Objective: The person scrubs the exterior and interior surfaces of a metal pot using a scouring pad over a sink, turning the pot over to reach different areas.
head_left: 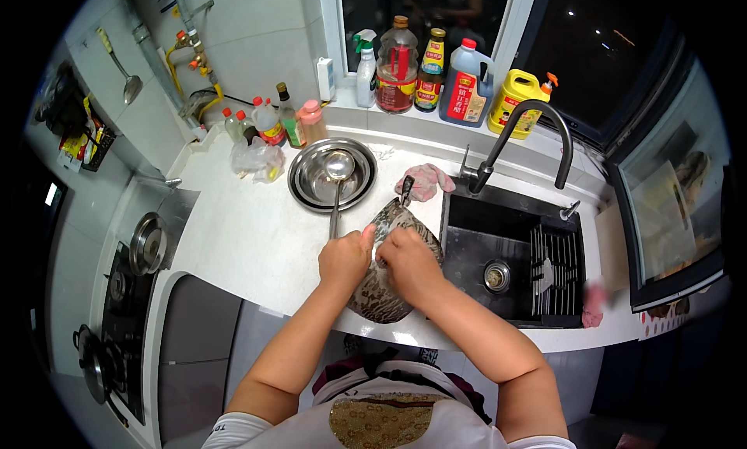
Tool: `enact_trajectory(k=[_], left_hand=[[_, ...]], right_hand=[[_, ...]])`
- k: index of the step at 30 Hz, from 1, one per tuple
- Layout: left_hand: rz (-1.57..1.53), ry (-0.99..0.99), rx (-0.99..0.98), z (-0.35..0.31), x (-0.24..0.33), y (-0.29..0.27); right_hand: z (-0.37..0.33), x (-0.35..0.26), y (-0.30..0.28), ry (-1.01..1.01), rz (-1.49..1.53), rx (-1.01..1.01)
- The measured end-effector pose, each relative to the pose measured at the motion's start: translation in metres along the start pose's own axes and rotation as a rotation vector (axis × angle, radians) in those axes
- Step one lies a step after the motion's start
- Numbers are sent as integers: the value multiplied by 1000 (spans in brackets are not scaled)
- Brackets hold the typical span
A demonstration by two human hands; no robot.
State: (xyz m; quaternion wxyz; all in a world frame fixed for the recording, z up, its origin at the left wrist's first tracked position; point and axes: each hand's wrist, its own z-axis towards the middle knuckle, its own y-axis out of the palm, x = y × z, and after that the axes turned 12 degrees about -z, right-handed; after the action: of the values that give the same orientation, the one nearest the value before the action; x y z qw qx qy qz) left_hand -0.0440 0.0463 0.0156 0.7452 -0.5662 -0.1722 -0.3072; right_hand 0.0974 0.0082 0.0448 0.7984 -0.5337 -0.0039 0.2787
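A dark, mottled cutting board (383,299) with a black handle at its far end lies on the counter, left of the sink. Over its left side my left hand (345,259) is closed, thumb stretched upward. My right hand (409,264) is closed too, fingers curled inward, close beside it. Something small and pale shows between them, but the hands hide what they grip. A ladle (339,166) rests in nested steel bowls (306,186); its handle reaches down to the knuckles of my left hand, and I cannot tell if they touch. A pink cloth (427,181) is crumpled beyond the board.
The black sink (476,250) with a tall dark faucet (566,142) and drying rack (556,278) is at the right. Bottles (398,68) line the windowsill; a plastic bag (257,159) and more bottles stand back left. A stove (124,324) is far left, an open window (673,208) right.
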Motion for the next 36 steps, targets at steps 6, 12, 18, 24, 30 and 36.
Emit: enact_trajectory(k=[6,12,18,24,30,36], left_hand=[[-28,-24,14,-2,5,-4],[-65,8,16,-1,-2,-1],[-92,-68,-25,6,14,-3],[-112,-89,-104,10,23,3],[-210,-74,-170,7,20,17],[-238,-121,-197,2,26,16]], right_hand=[[9,43,4,212,51,122],[-2,3,-1,52,61,-50],[2,45,11,410,28,213],[-15,26,3,306,-67,177],[-30,10,-13,274,81,6],[-42,12,-25,363,218,8]])
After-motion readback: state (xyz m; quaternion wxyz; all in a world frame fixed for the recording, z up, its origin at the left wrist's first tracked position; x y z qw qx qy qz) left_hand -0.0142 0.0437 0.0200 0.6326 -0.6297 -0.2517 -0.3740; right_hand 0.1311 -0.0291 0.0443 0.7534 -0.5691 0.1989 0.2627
